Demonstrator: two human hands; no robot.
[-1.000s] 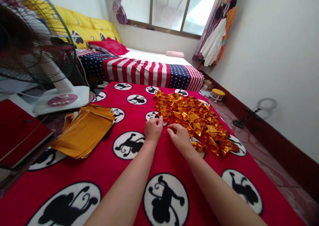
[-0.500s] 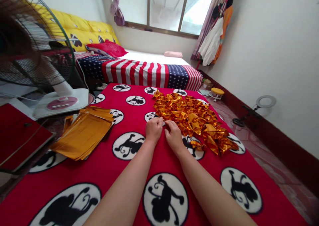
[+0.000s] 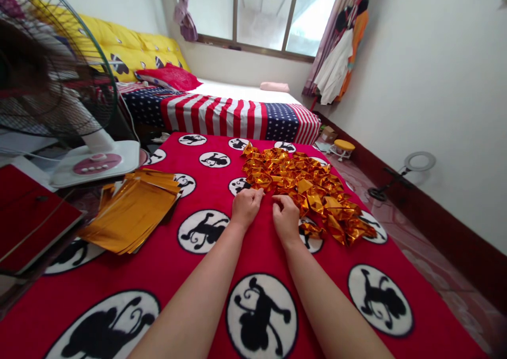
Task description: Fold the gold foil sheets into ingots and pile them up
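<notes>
Gold foil everywhere, head view. Heap of folded gold foil pieces (image 3: 307, 190) on red blanket (image 3: 170, 266) with black monkey roundels, right of centre. Left hand (image 3: 245, 207) resting knuckles-up on blanket at near edge of heap, fingers curled under, thumb tip pointing toward the foil; whether anything pinched inside, cannot tell. Right hand (image 3: 285, 217) just beside it, a small gap between, fingers bent in loose fist, fingertips touching the heap's near edge; grasp on a piece not visible, cannot tell. Both forearms bare, stretched forward from bottom of frame, converging toward the heap. Stack of flat gold foil sheets (image 3: 132, 211) well apart to the left, near blanket edge. White fan (image 3: 95, 161) behind the stack, cage at upper left. Bed with flag-pattern cover (image 3: 233, 116) beyond the blanket, window above.
</notes>
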